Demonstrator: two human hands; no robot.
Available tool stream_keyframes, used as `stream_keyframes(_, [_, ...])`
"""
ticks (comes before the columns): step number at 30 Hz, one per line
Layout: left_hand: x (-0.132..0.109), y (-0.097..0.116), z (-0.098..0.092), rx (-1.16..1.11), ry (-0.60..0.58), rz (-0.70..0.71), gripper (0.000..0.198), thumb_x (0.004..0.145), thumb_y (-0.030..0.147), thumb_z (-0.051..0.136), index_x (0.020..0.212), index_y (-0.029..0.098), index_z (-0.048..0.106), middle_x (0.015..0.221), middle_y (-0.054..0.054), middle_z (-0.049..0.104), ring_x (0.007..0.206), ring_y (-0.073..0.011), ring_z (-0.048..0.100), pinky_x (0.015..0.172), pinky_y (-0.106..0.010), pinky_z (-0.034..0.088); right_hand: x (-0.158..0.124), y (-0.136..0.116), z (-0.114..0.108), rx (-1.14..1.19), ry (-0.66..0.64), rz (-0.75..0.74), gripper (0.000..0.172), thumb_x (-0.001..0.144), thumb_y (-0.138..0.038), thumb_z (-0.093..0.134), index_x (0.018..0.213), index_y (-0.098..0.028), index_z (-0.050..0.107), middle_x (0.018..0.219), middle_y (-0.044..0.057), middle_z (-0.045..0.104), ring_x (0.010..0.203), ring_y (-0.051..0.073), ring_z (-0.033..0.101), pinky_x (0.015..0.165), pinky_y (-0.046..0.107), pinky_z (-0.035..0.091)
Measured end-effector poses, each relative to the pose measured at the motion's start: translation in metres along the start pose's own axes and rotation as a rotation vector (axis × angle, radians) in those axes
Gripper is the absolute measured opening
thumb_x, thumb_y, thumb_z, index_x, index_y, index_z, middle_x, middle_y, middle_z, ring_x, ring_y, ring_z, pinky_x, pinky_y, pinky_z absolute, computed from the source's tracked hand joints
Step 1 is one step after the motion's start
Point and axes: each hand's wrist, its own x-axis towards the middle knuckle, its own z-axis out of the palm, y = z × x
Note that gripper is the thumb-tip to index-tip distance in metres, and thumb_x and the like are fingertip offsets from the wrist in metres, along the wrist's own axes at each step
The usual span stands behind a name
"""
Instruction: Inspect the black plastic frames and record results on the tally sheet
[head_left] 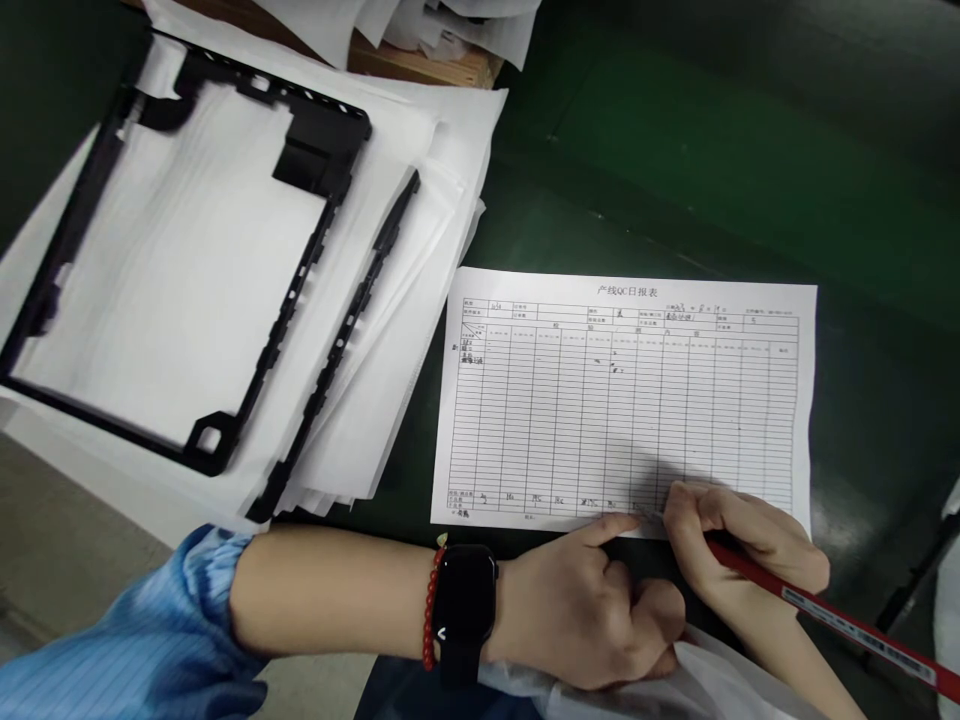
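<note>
On the green work table (697, 130), black plastic frames (289, 320) lie on white foam sheets (420, 190) beside a printed QC daily report form (622, 400). My curled left hand (577, 610), holding nothing, pins the form's lower edge with its forefinger (607, 530), steadying it. My right hand (742, 535) grips a red pen (832, 610) at the bottom row, its shadow crossing the columns.

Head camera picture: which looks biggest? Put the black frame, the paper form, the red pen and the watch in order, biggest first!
1. Black frame
2. Paper form, looking a little smaller
3. Red pen, long but thin, with its end cut off
4. Watch, smallest, though it sits close to the camera
</note>
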Motion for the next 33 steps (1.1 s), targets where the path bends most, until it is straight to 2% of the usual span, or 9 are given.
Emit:
stream_keyframes(7, [0.0013, 0.0007, -0.0010, 0.006, 0.000, -0.006, 0.058, 0.109, 0.009, 0.020, 0.069, 0.014, 0.061, 0.059, 0.005, 0.053, 0.039, -0.0095, 0.037, 0.081, -0.034, 0.063, -0.0003, -0.0001, -0.0006, -0.005, -0.008, 0.015, 0.044, 0.094, -0.008, 0.062, 0.063, -0.022, 0.034, 0.048, -0.010, 0.036, 0.037, 0.004, 0.036, 0.037, 0.016, 0.033])
stream_keyframes(17, [-0.0015, -0.0004, 0.0016, 0.007, -0.013, -0.010, 0.056, 0.109, 0.009, 0.020, 0.070, 0.015, 0.061, 0.058, 0.005, 0.053, 0.039, -0.0099, 0.036, 0.082, -0.033, 0.062, 0.0004, -0.0009, -0.0031, -0.023, -0.016, 0.005, 0.041, 0.095, -0.009, 0.062, 0.063, -0.022, 0.039, 0.048, -0.010, 0.044, 0.036, 0.004, 0.044, 0.039, 0.016, 0.037])
stream_keyframes(22, [-0.0044, 0.0005, 0.0024, 0.026, -0.072, 0.025, 0.047, 0.107, 0.012, 0.029, 0.072, 0.015, 0.061, 0.062, 0.005, 0.052, 0.042, -0.0106, 0.034, 0.085, -0.035, 0.063, -0.0012, -0.0004, -0.0028, -0.029, -0.040, 0.032, 0.043, 0.096, -0.011, 0.062, 0.061, -0.022, 0.040, 0.048, -0.008, 0.045, 0.036, 0.006, 0.045, 0.038, 0.018, 0.038])
stream_keyframes(29, [-0.0013, 0.0006, 0.0004, 0.031, -0.026, 0.013, 0.054, 0.108, 0.009, 0.022, 0.069, 0.016, 0.060, 0.059, 0.005, 0.051, 0.042, -0.0108, 0.033, 0.085, -0.033, 0.062, 0.0011, 0.0001, -0.0021, -0.034, -0.033, -0.001, 0.043, 0.095, -0.011, 0.062, 0.062, -0.022, 0.037, 0.046, -0.009, 0.040, 0.035, 0.004, 0.039, 0.036, 0.016, 0.033])
stream_keyframes(33, [-0.0006, 0.0010, -0.0001, 0.039, -0.016, 0.007, 0.054, 0.108, 0.009, 0.022, 0.069, 0.016, 0.060, 0.059, 0.005, 0.050, 0.041, -0.0106, 0.034, 0.084, -0.033, 0.062, 0.0013, -0.0002, -0.0025, -0.040, -0.033, 0.008, 0.043, 0.095, -0.011, 0.061, 0.062, -0.022, 0.036, 0.046, -0.009, 0.041, 0.034, 0.005, 0.041, 0.036, 0.018, 0.034])
